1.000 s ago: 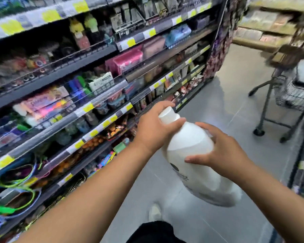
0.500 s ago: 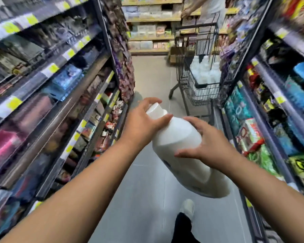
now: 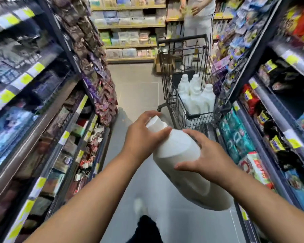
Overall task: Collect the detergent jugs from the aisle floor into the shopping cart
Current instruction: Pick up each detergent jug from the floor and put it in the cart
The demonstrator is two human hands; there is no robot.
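Left hand (image 3: 140, 135) grips the jug (image 3: 181, 155) at its neck, right hand (image 3: 207, 156) clasps its side, short of the cart (image 3: 182, 55).

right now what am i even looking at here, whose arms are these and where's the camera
The camera sits on a person's head, looking forward and down, so the two bare arms are the wearer's own. There is no machine. The left hand grips the neck near the cap of a white detergent jug; the right hand steadies its side. The jug is carried tilted, cap pointing away. Ahead in the store aisle stands a wire shopping cart with several matching white jugs upright inside. Stocked shelves line both sides, and another person stands beyond the cart.
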